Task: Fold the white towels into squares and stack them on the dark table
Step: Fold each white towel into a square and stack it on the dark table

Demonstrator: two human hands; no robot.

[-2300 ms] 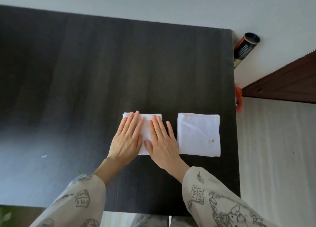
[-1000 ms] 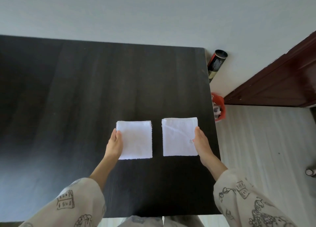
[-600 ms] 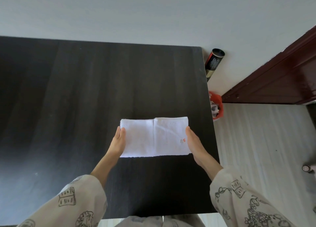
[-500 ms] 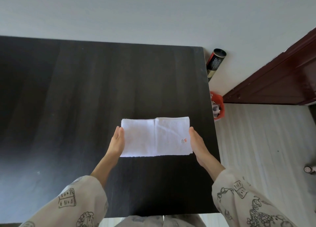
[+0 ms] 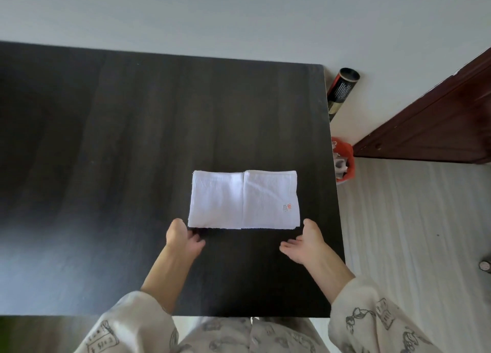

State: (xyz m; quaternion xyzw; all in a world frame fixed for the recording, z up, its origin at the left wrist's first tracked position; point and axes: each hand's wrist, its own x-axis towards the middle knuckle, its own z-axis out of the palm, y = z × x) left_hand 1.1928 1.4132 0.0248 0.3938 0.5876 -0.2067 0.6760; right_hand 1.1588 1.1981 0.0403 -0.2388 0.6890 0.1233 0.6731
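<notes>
Two folded white towel squares lie side by side on the dark table [image 5: 106, 153], their edges touching. The left towel [image 5: 216, 200] is plain; the right towel [image 5: 271, 198] has a small red mark near its front right corner. My left hand [image 5: 183, 239] hovers just in front of the left towel's near corner, fingers loosely curled and holding nothing. My right hand [image 5: 303, 242] sits in front of the right towel's near corner, palm turned inward, fingers relaxed, holding nothing.
The table's right edge runs close to the right towel. Beyond it on the floor stand a black tube [image 5: 341, 92] against the wall and a red container [image 5: 342, 160]. A dark wooden door [image 5: 438, 129] is at the right.
Both hands pushed the two squares together until they touched, then drew back from the towels' sides to the front of them, letting go.
</notes>
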